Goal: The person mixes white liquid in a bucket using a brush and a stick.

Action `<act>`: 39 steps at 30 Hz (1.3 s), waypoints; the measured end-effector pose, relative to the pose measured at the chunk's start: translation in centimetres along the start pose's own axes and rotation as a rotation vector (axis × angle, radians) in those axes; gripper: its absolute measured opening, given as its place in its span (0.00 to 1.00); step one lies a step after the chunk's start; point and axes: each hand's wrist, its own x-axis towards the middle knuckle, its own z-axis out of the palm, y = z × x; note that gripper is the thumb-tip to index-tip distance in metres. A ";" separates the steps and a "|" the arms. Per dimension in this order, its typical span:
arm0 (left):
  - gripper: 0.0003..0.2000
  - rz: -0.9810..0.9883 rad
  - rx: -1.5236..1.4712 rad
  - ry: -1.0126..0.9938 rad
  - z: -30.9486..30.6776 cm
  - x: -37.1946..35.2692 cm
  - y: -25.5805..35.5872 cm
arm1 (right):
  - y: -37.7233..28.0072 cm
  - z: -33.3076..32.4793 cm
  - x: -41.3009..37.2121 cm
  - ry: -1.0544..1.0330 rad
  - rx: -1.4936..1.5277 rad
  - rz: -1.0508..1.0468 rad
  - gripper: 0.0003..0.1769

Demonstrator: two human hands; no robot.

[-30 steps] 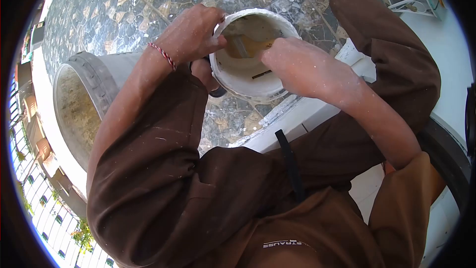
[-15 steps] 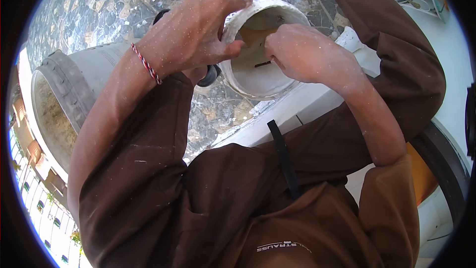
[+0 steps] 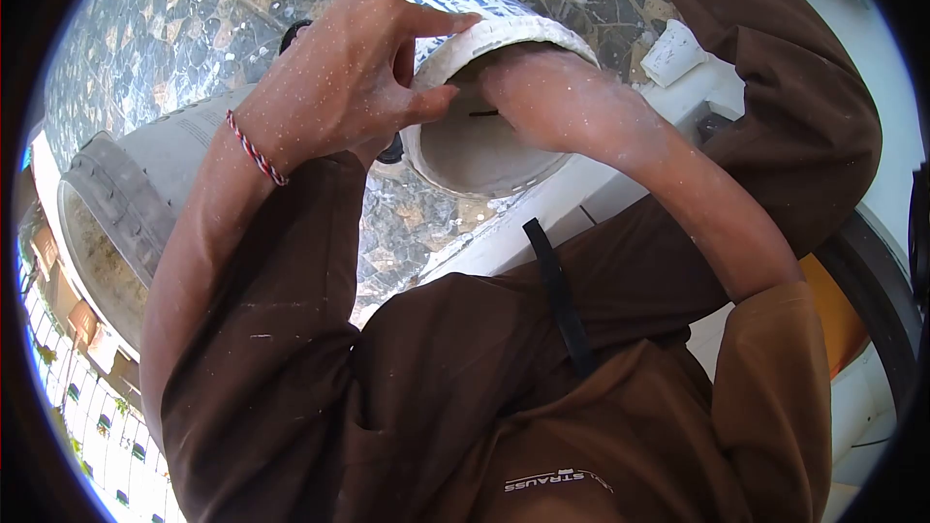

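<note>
A round bucket with a white, crusted rim and blue marks on its side is tilted, its mouth facing me. My left hand holds the rim at its left side, thumb and fingers spread around the edge. My right hand reaches inside the bucket, and its fingers are hidden in the shadow there. A thin dark streak shows on the inner wall beside it. Both hands and forearms carry pale dust or specks.
A larger grey bucket lies on its side at the left, with dried residue inside. A white crusted piece lies on the stone-patterned floor at the right. A white ledge runs beneath my legs.
My right hand has moved deeper into the bucket. The bucket has tipped, so more of its blue-marked side shows. My left hand has shifted slightly left with the rim.
</note>
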 end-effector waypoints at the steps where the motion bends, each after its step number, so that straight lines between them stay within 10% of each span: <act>1: 0.25 0.027 0.016 0.023 0.0 0.0 -0.4 | -0.1 0.0 -0.1 -0.081 -0.038 0.025 0.13; 18: 0.24 -0.100 0.021 0.052 -1.0 0.3 1.1 | -1.1 -2.7 -1.2 0.044 -0.229 -0.017 0.08; 20: 0.15 -0.288 -0.175 -0.256 -3.7 1.1 2.8 | -1.0 -2.5 -0.9 0.037 -0.241 -0.016 0.07; 30: 0.20 -0.130 -0.077 -0.150 -3.2 0.5 3.6 | -0.2 -1.8 0.1 -0.027 -0.340 -0.034 0.10; 32: 0.19 -0.408 -0.129 -0.270 -3.5 1.4 4.2 | -0.1 -1.6 0.3 -0.002 -0.353 -0.043 0.11; 39: 0.19 -0.263 -0.194 -0.275 -3.2 0.9 2.6 | 0.3 0.1 1.5 -0.054 -0.184 0.056 0.14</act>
